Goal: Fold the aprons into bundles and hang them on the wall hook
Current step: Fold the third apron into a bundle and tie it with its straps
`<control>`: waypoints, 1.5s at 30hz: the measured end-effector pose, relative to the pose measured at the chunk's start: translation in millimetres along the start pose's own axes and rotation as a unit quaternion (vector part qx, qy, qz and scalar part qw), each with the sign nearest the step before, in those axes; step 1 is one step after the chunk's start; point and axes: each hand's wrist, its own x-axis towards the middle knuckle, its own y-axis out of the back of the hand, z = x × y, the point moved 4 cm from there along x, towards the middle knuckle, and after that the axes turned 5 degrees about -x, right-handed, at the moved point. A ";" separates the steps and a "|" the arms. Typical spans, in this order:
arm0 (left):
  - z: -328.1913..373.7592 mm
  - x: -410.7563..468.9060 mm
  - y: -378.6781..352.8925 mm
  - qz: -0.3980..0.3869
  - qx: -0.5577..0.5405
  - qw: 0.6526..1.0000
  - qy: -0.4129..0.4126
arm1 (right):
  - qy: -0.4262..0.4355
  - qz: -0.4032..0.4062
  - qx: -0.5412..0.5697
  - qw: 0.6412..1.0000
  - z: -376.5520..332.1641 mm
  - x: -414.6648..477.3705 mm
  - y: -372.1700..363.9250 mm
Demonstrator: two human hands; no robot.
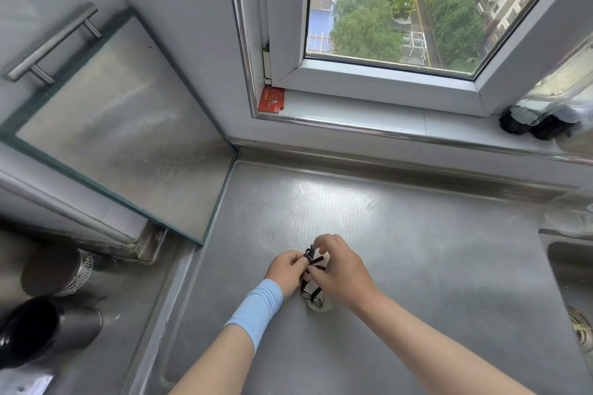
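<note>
Lower left: two dark cups (48,330) beside the steel table (417,250), glass panel (122,125) above. Red card (272,99) at the window corner. Lower centre: apron bundle (316,298) lying on the table, half hidden between both hands. Left hand (285,269) pinching its black strap (310,256), fingers curled. Right hand (340,269) arched over the bundle, fingers pinching the strap too. Sink (571,282) at right edge.
</note>
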 end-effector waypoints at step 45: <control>-21.7 -21.1 -8.9 0.035 -0.380 0.909 0.167 | 0.089 -0.152 -0.216 0.960 12.6 -4.6 1.4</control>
